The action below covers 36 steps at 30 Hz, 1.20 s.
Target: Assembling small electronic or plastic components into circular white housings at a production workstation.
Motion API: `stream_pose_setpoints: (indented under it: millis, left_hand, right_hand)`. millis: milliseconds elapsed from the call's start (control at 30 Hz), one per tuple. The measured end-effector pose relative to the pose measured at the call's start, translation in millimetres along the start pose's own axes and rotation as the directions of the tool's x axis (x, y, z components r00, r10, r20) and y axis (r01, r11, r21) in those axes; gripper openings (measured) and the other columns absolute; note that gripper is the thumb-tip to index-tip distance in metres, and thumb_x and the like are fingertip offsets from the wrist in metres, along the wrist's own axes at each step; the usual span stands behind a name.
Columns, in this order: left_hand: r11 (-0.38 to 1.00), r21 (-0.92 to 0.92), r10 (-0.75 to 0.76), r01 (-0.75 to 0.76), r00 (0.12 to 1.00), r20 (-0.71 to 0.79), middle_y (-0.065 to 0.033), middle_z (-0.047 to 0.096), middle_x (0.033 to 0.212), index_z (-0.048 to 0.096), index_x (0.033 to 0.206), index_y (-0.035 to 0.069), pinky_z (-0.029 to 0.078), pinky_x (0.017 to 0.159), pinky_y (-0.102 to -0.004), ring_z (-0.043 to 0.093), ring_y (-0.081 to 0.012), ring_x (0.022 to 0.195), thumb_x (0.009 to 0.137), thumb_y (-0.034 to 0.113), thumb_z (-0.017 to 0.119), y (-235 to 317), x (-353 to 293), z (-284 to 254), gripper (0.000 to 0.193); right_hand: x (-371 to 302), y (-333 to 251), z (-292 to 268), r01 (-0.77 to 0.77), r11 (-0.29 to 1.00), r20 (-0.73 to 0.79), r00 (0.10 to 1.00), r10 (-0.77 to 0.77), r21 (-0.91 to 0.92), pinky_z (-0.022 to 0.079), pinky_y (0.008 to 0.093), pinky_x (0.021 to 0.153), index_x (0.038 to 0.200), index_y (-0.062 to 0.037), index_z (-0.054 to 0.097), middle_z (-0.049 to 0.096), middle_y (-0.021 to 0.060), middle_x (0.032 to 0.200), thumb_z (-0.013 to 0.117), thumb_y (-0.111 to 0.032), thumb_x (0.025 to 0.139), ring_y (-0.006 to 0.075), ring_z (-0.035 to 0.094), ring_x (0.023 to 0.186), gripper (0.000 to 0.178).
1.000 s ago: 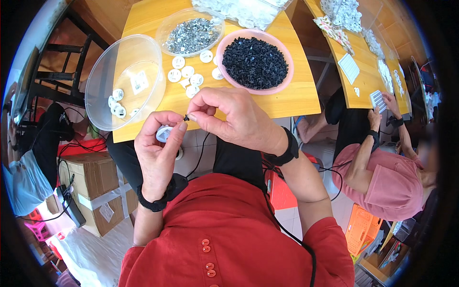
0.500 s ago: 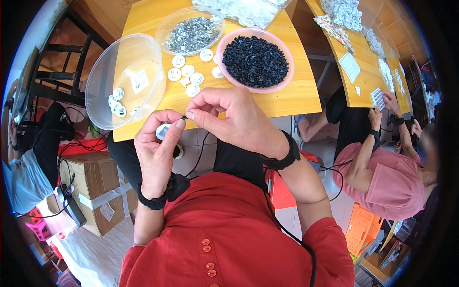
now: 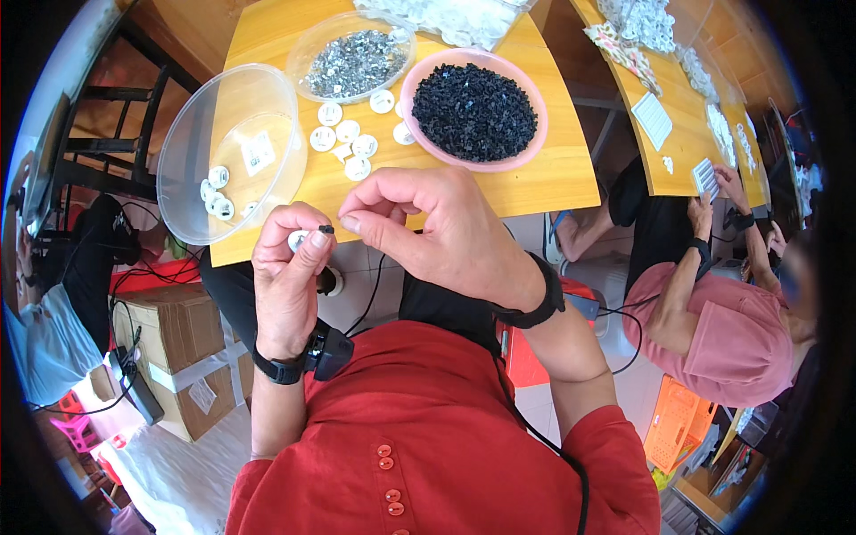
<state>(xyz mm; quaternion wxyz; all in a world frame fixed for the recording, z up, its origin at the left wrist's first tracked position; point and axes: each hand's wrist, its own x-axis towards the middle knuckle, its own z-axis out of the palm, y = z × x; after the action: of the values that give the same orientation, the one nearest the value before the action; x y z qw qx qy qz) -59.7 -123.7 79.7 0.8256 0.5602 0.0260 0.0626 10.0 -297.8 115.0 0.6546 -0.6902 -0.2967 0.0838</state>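
My left hand (image 3: 290, 267) is closed around a small white round plastic part (image 3: 298, 240), mostly covered by the fingers. At that thumb's tip sits a tiny black plastic piece (image 3: 326, 229). Just to the right, my right hand (image 3: 428, 227) has thumb and forefinger brought together in a pinch, a small gap away from the black piece. Whether anything is between those fingertips is too small to tell. Beyond the hands, several similar white round parts (image 3: 348, 131) lie on the wooden table (image 3: 535, 183).
A clear tub (image 3: 290, 165) with several white parts stands at left. Behind are a clear bowl of small metal pieces (image 3: 357, 64), a pink bowl of black pieces (image 3: 477, 107) and a bin of white parts (image 3: 455, 22). A co-worker (image 3: 713, 330) sits at another table at right.
My right fingertips have parted from the black piece, which they were touching. The black piece now shows at my left thumb, and my left hand has turned slightly and shifted left.
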Motion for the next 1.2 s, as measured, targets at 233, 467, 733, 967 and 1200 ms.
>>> stream_pose_setpoints:
  millis: [233, 467, 733, 967, 1200]
  left_hand:
    - [0.760, 0.583, 0.329, -0.287, 0.944, 0.036, -0.0010, 0.056, 0.085, 0.062, 0.090, 0.003, 0.037, 0.061, -0.0192, 0.048, -0.0078, 0.072, 0.085, -0.001, 0.064, 3.9, 0.3, 8.9, 0.007]
    - [0.392, 0.832, 0.531, -0.391, 0.836, 0.143, -0.0068, 0.057, 0.079, 0.064, 0.087, 0.003, 0.043, 0.057, -0.0264, 0.054, -0.0163, 0.067, 0.078, -0.007, 0.067, 7.7, 0.2, 16.2, 0.015]
    - [0.404, 0.830, 0.513, -0.384, 0.847, 0.142, -0.0076, 0.058, 0.079, 0.064, 0.088, 0.002, 0.044, 0.058, -0.0265, 0.056, -0.0161, 0.067, 0.076, -0.008, 0.068, 5.7, -2.6, 17.1, 0.017]
    - [0.948, 0.148, -0.262, 0.281, 0.956, -0.133, -0.0029, 0.062, 0.094, 0.062, 0.109, 0.003, 0.044, 0.069, -0.0208, 0.055, -0.0078, 0.076, 0.093, 0.011, 0.058, 5.6, -5.0, 14.5, 0.018]
    - [0.836, -0.335, -0.419, 0.435, 0.900, 0.123, -0.0112, 0.059, 0.113, 0.039, 0.138, -0.005, 0.047, 0.087, -0.0264, 0.058, -0.0144, 0.092, 0.098, 0.012, 0.043, 14.0, 0.1, 14.7, 0.043]
  right_hand:
    - [-1.7, 1.9, 2.4, -0.087, 0.996, -0.024, 0.996, 0.088, 0.022, 0.050, 0.0282, 0.057, 0.085, 0.0034, 0.066, 0.065, 0.0140, 0.066, 0.067, -0.010, 0.082, 0.0182, 0.065, 0.059, 0.014]
    - [0.7, 9.4, 3.1, -0.132, 0.991, -0.005, 0.991, 0.132, 0.030, 0.052, 0.0278, 0.059, 0.084, 0.0048, 0.066, 0.066, 0.0141, 0.067, 0.066, -0.009, 0.081, 0.0173, 0.065, 0.061, 0.014]
    - [6.0, 6.3, -6.4, -0.177, 0.984, 0.164, 0.970, 0.180, -0.038, 0.048, 0.0205, 0.062, 0.088, 0.0035, 0.063, 0.062, 0.0015, 0.078, 0.064, -0.007, 0.086, 0.0057, 0.056, 0.068, 0.011]
    - [-5.0, 13.0, -2.7, -0.344, 0.924, 0.075, 0.939, 0.336, 0.164, 0.045, 0.0184, 0.055, 0.090, 0.0008, 0.062, 0.061, 0.0005, 0.078, 0.063, -0.009, 0.088, 0.0032, 0.055, 0.064, 0.010]
    - [-16.1, 9.3, 0.7, -0.118, 0.993, -0.142, 0.983, 0.118, 0.010, 0.045, 0.0210, 0.053, 0.089, 0.0016, 0.062, 0.063, 0.0042, 0.073, 0.064, -0.007, 0.085, 0.0050, 0.057, 0.060, 0.010]
